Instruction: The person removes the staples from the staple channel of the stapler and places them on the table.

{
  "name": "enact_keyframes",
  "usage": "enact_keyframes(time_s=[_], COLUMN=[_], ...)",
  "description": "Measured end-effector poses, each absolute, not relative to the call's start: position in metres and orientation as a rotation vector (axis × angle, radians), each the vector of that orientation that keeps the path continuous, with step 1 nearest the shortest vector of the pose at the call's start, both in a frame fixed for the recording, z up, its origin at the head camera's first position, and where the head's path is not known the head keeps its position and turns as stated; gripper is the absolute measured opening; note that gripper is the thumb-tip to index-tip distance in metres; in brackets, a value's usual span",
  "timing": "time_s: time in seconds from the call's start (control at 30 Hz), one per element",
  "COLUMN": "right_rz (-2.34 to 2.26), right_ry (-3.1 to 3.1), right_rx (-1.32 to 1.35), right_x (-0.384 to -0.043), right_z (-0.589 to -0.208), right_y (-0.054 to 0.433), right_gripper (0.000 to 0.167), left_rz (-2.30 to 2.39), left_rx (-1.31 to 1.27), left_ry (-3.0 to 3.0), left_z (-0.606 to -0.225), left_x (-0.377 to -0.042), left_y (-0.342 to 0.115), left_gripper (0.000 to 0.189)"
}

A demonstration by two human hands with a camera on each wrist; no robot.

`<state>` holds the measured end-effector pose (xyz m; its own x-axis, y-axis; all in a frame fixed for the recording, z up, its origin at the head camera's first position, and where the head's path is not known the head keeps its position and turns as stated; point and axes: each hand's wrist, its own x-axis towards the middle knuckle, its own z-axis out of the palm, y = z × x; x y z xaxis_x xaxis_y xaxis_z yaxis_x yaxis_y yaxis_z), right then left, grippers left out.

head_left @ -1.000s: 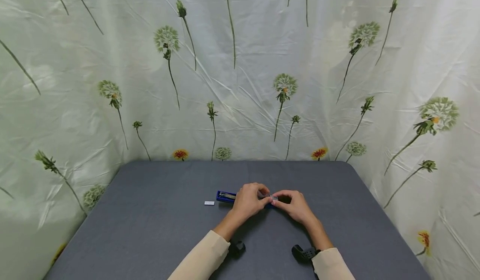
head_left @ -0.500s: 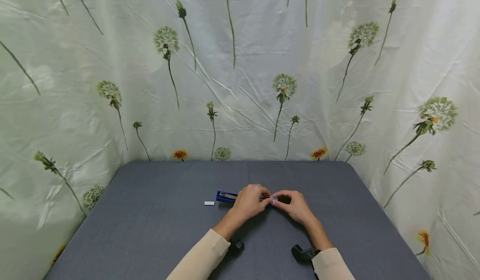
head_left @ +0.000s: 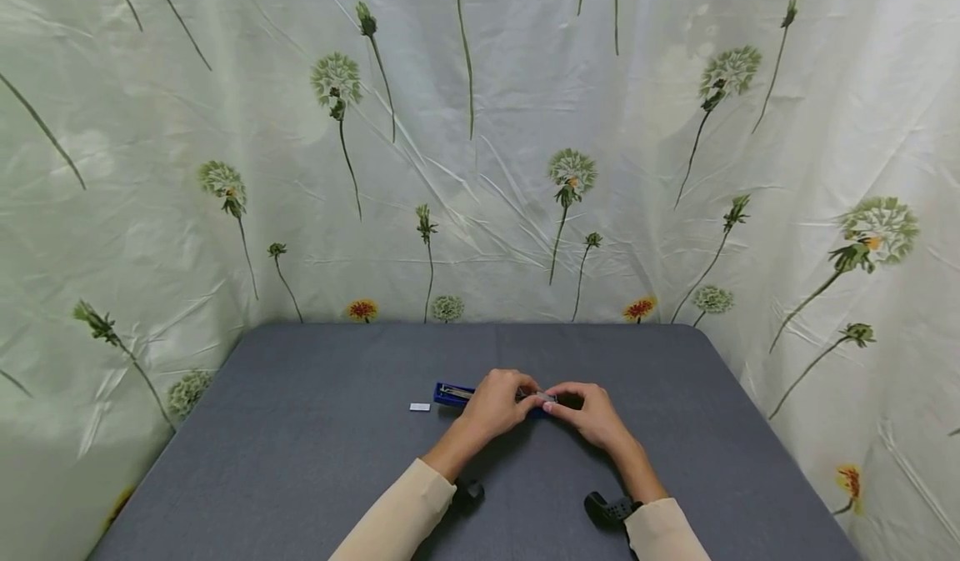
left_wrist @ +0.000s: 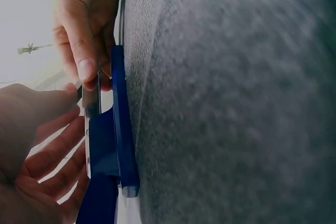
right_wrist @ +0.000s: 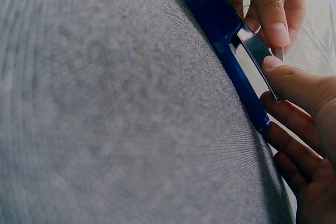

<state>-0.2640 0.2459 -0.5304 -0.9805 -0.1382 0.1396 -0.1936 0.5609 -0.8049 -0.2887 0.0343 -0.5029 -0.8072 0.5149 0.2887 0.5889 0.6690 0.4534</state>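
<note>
A blue stapler (head_left: 450,393) lies on the grey table with its top swung back, baring the metal magazine (right_wrist: 254,48). My left hand (head_left: 493,403) is over the middle of it, thumb and forefinger pinching a small grey staple strip (right_wrist: 280,54) beside the magazine. At the stapler's right end, my right hand (head_left: 588,413) grips the magazine's tip, its thumb on top and its fingers below, near the blue base (left_wrist: 122,124). In the head view, the hands cover most of the stapler's right half.
A small pale strip (head_left: 420,408), perhaps more staples, lies left of the stapler. The grey table (head_left: 315,461) runs back to a white curtain (head_left: 495,169) printed with flowers. Black wrist cameras (head_left: 611,508) sit under the forearms.
Both hands stay at the stapler. My left fingertips shift slightly around the magazine, and the head view moves a little. The pale strip on the table stays put.
</note>
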Motion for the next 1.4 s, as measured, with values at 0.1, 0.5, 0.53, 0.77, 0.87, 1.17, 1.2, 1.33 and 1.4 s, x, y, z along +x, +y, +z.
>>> enact_keyframes(time_s=[0.1,0.5,0.53,0.77,0.87,1.17,1.2,1.33,1.4], right_rz=[1.417,1.366,1.363,1.344,1.342,1.34,1.334,1.322,1.321], right_ry=[-2.727,-2.743,-2.743,-2.744,-2.742,-2.739,-2.738,-2.731,-2.732], right_rx=[0.282,0.244,0.244,0.25,0.253,0.267,0.273,0.292,0.293], right_x=[-0.264,-0.262,-0.262,-0.261,-0.261,-0.262,-0.262,-0.261,-0.26], right_z=[-0.531,-0.529,-0.529,-0.529,-0.528,-0.53,-0.531,-0.53,-0.53], right_y=[0.246,0.244,0.244,0.245,0.244,0.244,0.244,0.245,0.246], right_gripper=[0.02,0.018,0.018,0.019,0.018,0.018,0.018,0.018,0.018], left_rz=[-0.851,-0.863,-0.86,-0.864,-0.852,-0.883,-0.886,-0.885,-0.889], left_rx=[-0.915,-0.951,-0.956,-0.954,-0.937,-0.889,-0.884,-0.842,-0.827], left_ry=[-2.741,-2.695,-2.692,-2.674,-2.648,-2.57,-2.567,-2.573,-2.576], left_z=[-0.501,-0.497,-0.496,-0.49,-0.49,-0.488,-0.488,-0.485,-0.484], left_x=[-0.288,-0.289,-0.289,-0.288,-0.289,-0.286,-0.285,-0.285,-0.285], left_y=[0.03,0.012,0.01,-0.003,-0.009,-0.029,-0.031,-0.042,-0.047], left_gripper=[0.02,0.018,0.018,0.02,0.02,0.018,0.018,0.017,0.016])
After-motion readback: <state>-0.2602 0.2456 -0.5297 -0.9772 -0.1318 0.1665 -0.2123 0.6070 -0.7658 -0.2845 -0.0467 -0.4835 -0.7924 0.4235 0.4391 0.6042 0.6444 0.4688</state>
